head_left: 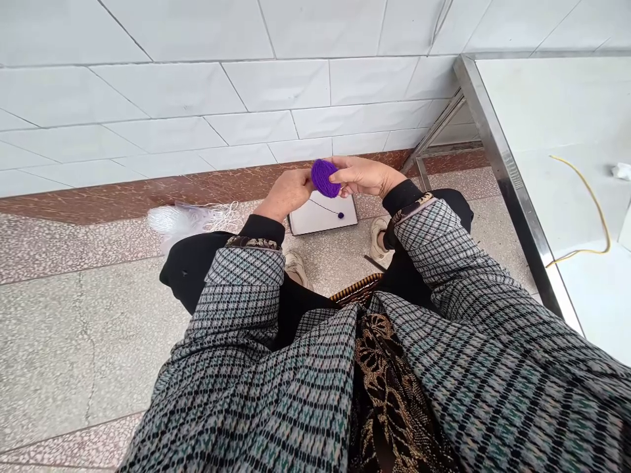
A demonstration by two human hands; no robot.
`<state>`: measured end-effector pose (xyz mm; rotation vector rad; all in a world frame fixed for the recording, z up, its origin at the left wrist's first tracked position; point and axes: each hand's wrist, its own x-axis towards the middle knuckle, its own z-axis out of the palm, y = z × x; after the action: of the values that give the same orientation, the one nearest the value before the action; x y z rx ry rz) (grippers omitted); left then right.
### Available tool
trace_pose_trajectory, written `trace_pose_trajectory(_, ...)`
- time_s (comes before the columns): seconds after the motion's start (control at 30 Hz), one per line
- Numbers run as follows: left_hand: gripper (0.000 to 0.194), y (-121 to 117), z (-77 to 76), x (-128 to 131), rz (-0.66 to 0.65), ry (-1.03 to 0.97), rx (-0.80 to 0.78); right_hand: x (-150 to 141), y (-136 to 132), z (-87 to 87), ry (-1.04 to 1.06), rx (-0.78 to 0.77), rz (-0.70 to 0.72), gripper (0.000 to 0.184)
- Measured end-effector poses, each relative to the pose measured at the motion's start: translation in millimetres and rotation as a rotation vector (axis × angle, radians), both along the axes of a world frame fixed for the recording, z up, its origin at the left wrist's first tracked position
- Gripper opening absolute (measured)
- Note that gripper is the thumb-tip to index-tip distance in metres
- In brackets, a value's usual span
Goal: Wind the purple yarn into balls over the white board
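Observation:
A ball of purple yarn (pixel 324 178) is between my two hands, above the floor in front of my knees. My right hand (pixel 363 175) grips its right side, with the thumb across the front and fingers partly behind. My left hand (pixel 290 193) is closed at the ball's left edge; its fingertips are partly hidden there. Below the hands lies a flat white panel with a dark edge (pixel 315 220). On it a thin dark strand runs from under my left hand to a small dark purple ball (pixel 340 215).
White yarn in clear plastic (pixel 185 220) lies on the speckled floor to the left, near the tiled wall (pixel 276 85). At right stands a metal-framed table (pixel 513 171) with a yellow cord (pixel 594 203) on it. A woven seat edge (pixel 357 289) shows between my legs.

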<state>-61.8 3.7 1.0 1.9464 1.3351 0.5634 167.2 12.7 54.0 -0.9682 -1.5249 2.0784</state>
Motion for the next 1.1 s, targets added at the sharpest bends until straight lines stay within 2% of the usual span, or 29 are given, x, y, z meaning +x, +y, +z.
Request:
trace_pose_trajectory(0.07, 0.027, -4, -0.7, 8, 0.016, 0.071, -0.001, -1, 2, -1.7, 0.025, -0.027, -0.08, 0.037)
trace_pose_trajectory(0.13, 0.026, -8, 0.4, 16, -0.025, 0.104, -0.006, -2, 4, -3.9, -0.017, -0.019, -0.204, 0.043)
trace_pose_trajectory(0.23, 0.023, -13, 4.0, 20, -0.155, 0.084, -0.025, -5, 7, -8.6, -0.193, 0.055, -0.378, 0.044)
trace_pose_trajectory(0.3, 0.023, -15, 7.6, 18, -0.2, 0.072, -0.018, -6, 7, -9.9, -0.36, 0.125, -0.428, 0.044)
trace_pose_trajectory(0.4, 0.022, -14, 14.9, 11, -0.167, 0.048, 0.032, -8, 4, -4.3, -0.554, 0.184, -0.34, 0.045)
trace_pose_trajectory(0.5, 0.019, -13, 23.3, 4, -0.099, 0.02, 0.079, -7, -4, 8.1, -0.61, 0.131, -0.111, 0.037)
trace_pose_trajectory(0.6, 0.016, -12, 29.9, 1, -0.031, 0.006, 0.11, -5, -9, 17.4, -0.563, 0.068, 0.054, 0.029)
trace_pose_trajectory(0.73, 0.015, -10, 30.4, 1, 0.046, -0.014, 0.116, 0, -9, 16.5, -0.359, 0.01, 0.133, 0.032)
trace_pose_trajectory(0.8, 0.016, -9, 27.1, 3, 0.081, -0.027, 0.081, 2, -5, 13.1, -0.185, -0.008, 0.073, 0.038)
trace_pose_trajectory(0.87, 0.018, -9, 23.4, 6, 0.09, -0.044, 0.051, 2, -1, 10.0, -0.036, -0.003, -0.066, 0.042)
trace_pose_trajectory(0.93, 0.02, -11, 21.2, 11, 0.033, -0.052, 0.029, -1, 2, 7.5, 0.027, 0.014, -0.22, 0.044)
trace_pose_trajectory(1.0, 0.02, -15, 22.1, 15, -0.072, -0.042, 0.002, -5, 5, 5.5, -0.014, 0.049, -0.351, 0.042)
trace_pose_trajectory(1.1, 0.02, -21, 29.1, 18, -0.176, -0.023, -0.022, -12, 5, 4.2, -0.256, 0.124, -0.463, 0.039)
